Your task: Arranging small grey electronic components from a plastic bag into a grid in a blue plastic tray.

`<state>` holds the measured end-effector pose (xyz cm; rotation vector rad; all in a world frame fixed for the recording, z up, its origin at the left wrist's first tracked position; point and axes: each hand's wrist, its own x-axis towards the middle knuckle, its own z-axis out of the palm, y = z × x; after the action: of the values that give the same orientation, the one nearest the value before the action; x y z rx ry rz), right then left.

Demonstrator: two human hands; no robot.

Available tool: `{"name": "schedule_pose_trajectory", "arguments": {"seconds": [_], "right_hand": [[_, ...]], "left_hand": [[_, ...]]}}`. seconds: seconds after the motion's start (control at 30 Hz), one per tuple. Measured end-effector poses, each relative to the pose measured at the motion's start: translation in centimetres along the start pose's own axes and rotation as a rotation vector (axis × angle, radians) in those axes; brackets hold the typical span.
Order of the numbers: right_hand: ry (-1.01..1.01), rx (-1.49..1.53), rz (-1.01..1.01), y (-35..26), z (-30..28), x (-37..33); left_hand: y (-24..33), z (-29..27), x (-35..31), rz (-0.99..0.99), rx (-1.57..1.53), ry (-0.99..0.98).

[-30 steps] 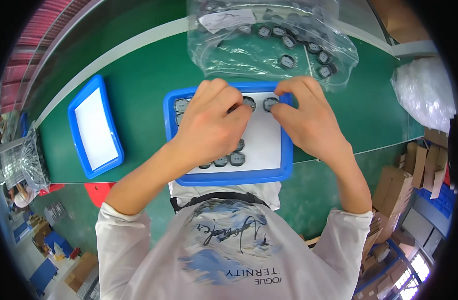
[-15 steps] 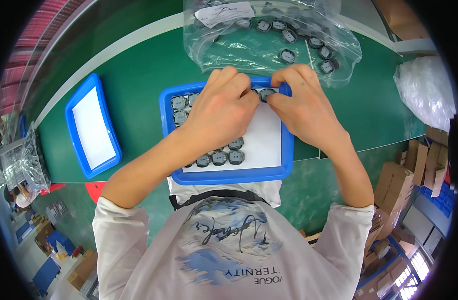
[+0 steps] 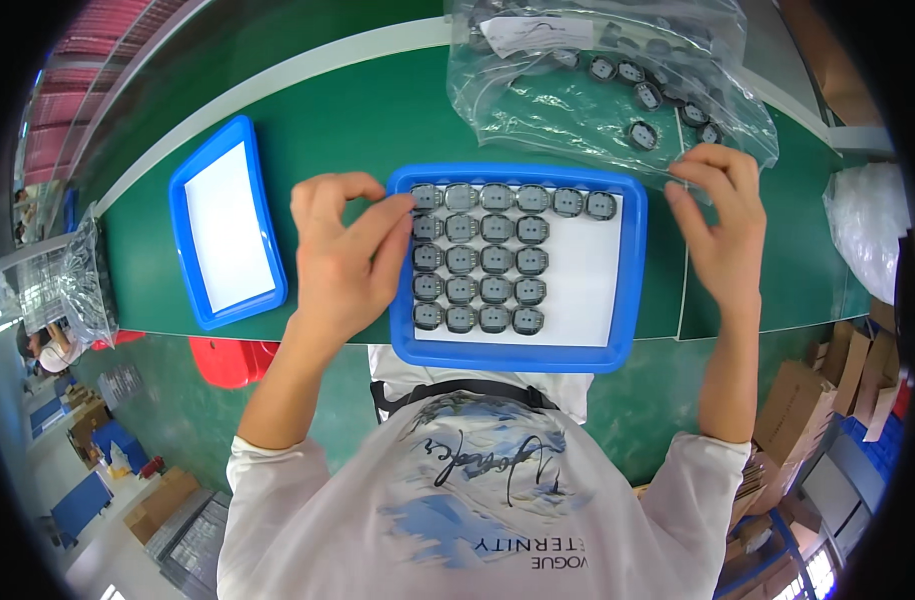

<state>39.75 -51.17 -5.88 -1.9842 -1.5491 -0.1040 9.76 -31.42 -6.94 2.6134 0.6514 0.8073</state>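
Note:
A blue tray [image 3: 518, 365] lined with white paper lies in front of me. Inside it, small grey round-cornered plastic parts [image 3: 496, 229] sit in neat rows at the left, and the far row runs on further right, ending with a part [image 3: 601, 206] near the far right corner. My left hand [image 3: 346, 250] is at the tray's far left corner, fingers apart, its fingertips by the corner part [image 3: 425, 197]. Right of the tray, my right hand [image 3: 723, 225] is raised with thumb and forefinger apart, by the near edge of a clear plastic bag [image 3: 538, 110] with more grey parts.
A second blue tray [image 3: 276, 297] with white paper lies at the left on the green table [image 3: 318, 100]. Bundled clear plastic [image 3: 868, 215] is at the far right. A red stool [image 3: 228, 362] stands below the table edge, and cardboard boxes [image 3: 793, 410] are at the lower right.
Both hands have left the tray's far right area. My left hand moved to the far left corner, my right hand out toward the bag. The far row's end part is now uncovered. The view has shifted.

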Motion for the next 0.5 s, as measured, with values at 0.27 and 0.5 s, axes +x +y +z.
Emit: {"name": "schedule_pose_trajectory", "arguments": {"seconds": [0.27, 0.5], "right_hand": [[0.025, -0.032, 0.084, 1.1, 0.4, 0.6], [0.025, -0.070, 0.073, 1.7, 0.3, 0.5]], "left_hand": [[-0.8, 1.1, -0.3, 0.061, 0.106, -0.062], [0.2, 1.3, 0.3, 0.109, 0.183, -0.085]]}}
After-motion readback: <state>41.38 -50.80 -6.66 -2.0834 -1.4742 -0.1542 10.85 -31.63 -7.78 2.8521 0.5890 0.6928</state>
